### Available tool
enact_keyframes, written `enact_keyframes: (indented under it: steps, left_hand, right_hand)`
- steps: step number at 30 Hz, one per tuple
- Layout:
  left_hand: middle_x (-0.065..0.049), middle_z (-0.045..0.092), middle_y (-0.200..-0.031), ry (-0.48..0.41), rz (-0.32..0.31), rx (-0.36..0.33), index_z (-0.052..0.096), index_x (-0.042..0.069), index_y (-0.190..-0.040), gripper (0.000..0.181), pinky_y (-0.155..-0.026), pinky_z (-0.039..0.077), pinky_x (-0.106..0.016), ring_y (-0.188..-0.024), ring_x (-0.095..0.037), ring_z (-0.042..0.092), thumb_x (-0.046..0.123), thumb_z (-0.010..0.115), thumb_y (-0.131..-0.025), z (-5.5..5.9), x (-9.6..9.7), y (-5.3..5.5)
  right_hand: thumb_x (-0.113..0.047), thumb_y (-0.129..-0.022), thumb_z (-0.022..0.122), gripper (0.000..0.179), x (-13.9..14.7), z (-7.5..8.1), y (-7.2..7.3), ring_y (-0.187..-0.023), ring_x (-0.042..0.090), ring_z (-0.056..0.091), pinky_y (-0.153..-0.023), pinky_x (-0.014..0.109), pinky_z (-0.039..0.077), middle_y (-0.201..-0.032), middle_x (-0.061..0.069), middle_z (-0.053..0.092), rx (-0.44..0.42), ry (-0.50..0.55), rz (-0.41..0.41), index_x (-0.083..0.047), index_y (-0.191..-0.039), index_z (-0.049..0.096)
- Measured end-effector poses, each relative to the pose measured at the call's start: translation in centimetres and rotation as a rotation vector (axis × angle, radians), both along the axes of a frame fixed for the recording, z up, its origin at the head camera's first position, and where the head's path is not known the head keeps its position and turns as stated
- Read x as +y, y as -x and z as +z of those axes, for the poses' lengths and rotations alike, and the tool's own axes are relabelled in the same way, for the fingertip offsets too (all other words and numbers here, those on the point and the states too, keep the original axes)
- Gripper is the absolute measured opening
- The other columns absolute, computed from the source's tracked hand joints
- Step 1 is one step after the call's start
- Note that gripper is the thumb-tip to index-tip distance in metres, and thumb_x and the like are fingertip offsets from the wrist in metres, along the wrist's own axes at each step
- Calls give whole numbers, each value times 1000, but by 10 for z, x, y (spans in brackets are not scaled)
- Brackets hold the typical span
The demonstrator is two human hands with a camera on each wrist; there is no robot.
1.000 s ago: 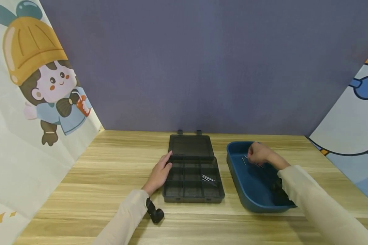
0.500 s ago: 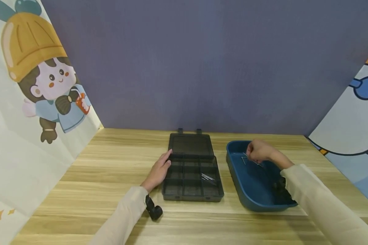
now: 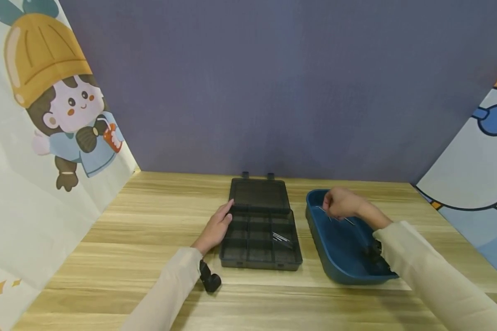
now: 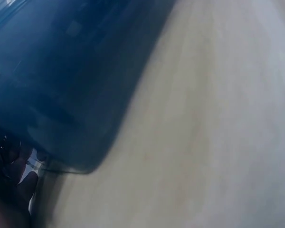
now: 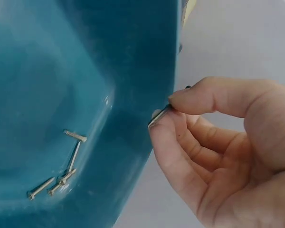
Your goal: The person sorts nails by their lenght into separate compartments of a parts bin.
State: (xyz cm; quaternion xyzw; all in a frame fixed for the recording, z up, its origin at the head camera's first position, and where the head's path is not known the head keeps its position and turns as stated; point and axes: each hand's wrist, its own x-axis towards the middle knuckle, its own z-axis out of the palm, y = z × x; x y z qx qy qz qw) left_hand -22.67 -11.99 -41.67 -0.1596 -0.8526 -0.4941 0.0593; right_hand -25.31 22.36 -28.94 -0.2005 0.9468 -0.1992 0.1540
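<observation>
My right hand [image 3: 341, 203] is over the far end of a blue plastic tray [image 3: 320, 241]. In the right wrist view, its thumb and index finger pinch a thin metal screw [image 5: 160, 116], partly covered by the fingertips. Several silver screws [image 5: 42, 188] lie on the tray floor below. My left hand [image 3: 213, 231] rests along the left edge of a dark translucent compartment box [image 3: 259, 265], fingers extended near the hinge. Its lid [image 3: 260, 194] is laid back. Several screws [image 3: 281, 239] lie in a right-hand compartment.
The wooden table [image 3: 157, 211] carries both containers, box at centre and tray to the right, with a narrow gap between them. A grey-blue panel [image 3: 248, 92] stands behind. Printed cartoon sheets flank the table on both sides.
My right hand has shifted left and slightly up within the tray, toward its left rim, with a screw pinched. The left hand stays at the box edge.
</observation>
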Motion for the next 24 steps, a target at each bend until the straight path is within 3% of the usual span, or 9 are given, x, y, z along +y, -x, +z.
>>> enact_keyframes:
  steps: [6,14,24]
  left_hand:
    - [-22,36,-149,3,6,-19,28,-4,-147,49,-113,23,-55,-140,-41,28,7,37,-101,0,0,1]
    - [-21,35,-150,4,-2,-19,28,-4,-147,48,-113,23,-55,-140,-40,27,7,36,-101,2,2,1]
    - [-18,35,-150,-3,23,-40,27,0,-149,50,-113,23,-56,-140,-39,27,8,36,-101,-2,1,-1]
  right_hand:
    - [3,-81,55,7,-11,3,-5,-51,10,46,-53,26,41,-64,3,56,-26,49,47,3,-85,62]
    - [5,-83,54,10,-20,2,-8,-50,10,43,-52,25,39,-62,1,55,-84,62,39,2,-87,62]
    - [1,-84,55,9,-38,0,-11,-50,10,47,-51,24,41,-62,2,57,-53,27,59,0,-87,64]
